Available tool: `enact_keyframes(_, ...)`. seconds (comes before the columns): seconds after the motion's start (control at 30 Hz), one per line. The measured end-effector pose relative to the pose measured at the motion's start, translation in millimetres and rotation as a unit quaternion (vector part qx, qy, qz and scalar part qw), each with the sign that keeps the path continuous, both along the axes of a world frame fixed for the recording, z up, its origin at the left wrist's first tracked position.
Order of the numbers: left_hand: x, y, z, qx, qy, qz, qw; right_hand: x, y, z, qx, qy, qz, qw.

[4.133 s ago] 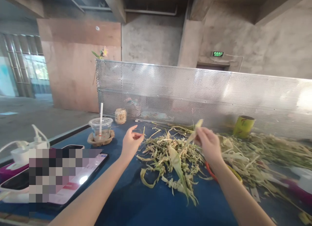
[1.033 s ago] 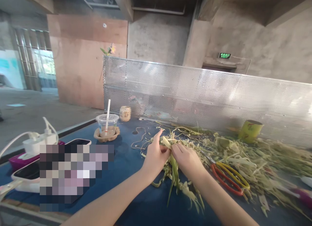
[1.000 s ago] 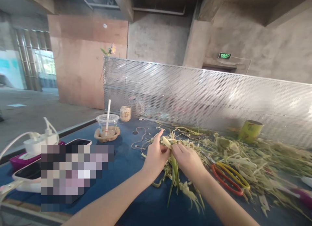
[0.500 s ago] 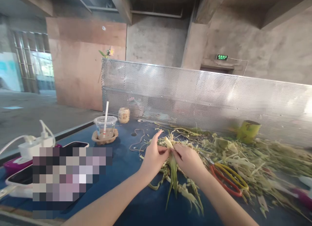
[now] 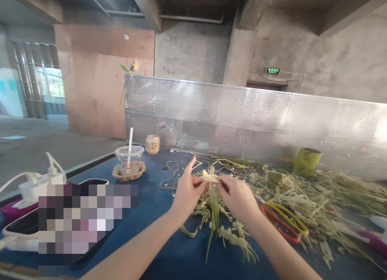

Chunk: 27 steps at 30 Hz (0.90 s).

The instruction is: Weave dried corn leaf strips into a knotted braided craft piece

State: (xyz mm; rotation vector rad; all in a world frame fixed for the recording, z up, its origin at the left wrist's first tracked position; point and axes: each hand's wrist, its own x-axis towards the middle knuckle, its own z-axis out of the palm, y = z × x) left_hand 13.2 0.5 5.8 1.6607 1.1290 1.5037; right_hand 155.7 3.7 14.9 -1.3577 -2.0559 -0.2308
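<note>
Between my two hands is a pale strip of dried leaf, which looks like corn husk (image 5: 211,177), with a longer green strip (image 5: 214,205) hanging below it. My left hand (image 5: 188,188) pinches it from the left with thumb and fingers; one finger points up. From the right, my right hand (image 5: 238,193) grips the strip's other side, fingers curled and pressed together. Under and around both hands lies a tangle of braided and loose leaf strips (image 5: 237,237) on the blue tabletop (image 5: 169,247). Red and yellow-handled scissors (image 5: 284,221) rest beside my right forearm.
A heap of loose leaf strips (image 5: 302,191) covers the right side, with a yellow-green cup (image 5: 307,162) behind it. To the left stand a lidded plastic cup (image 5: 129,153), a small jar (image 5: 152,144), phones (image 5: 22,223) and chargers (image 5: 39,185). A perforated metal screen (image 5: 226,115) borders the back.
The pale strip has turned from pointing upward to lying sideways between my hands. My right hand has shifted slightly right, away from the left. The view has shifted a little.
</note>
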Motion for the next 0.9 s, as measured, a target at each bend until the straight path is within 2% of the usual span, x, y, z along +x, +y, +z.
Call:
enact_keyframes(0.1, 0.1, 1.3, -3.7, -0.030, -0.030, -0.036, 0.998, 4.1, 7.5, -4.4, -0.043, 0.081, 0.025, 0.995)
enact_keyframes(0.2, 2.2, 1.2, -6.1, -0.051, -0.053, -0.068, 0.995, 4.8, 12.4, -8.5, -0.034, 0.134, 0.033, 0.990)
enact_keyframes(0.4, 2.5, 1.6, -8.1, -0.069, -0.066, -0.080, 0.992, 3.8, 11.2, -9.6, -0.064, 0.135, 0.076, 0.986)
enact_keyframes(0.53, 2.4, 4.1, -10.5, -0.067, -0.059, -0.085, 0.992, 3.6, 10.8, -10.5, -0.053, 0.130, 0.084, 0.986)
enact_keyframes(0.73, -2.0, 13.3, -15.4, -0.053, -0.037, -0.028, 0.998, -0.5, 4.0, -9.2, -0.062, 0.134, 0.122, 0.981)
enact_keyframes(0.9, -13.0, 28.6, -22.9, -0.031, -0.010, 0.035, 0.999, 5.6, -12.4, 2.9, -0.052, 0.235, 0.187, 0.953)
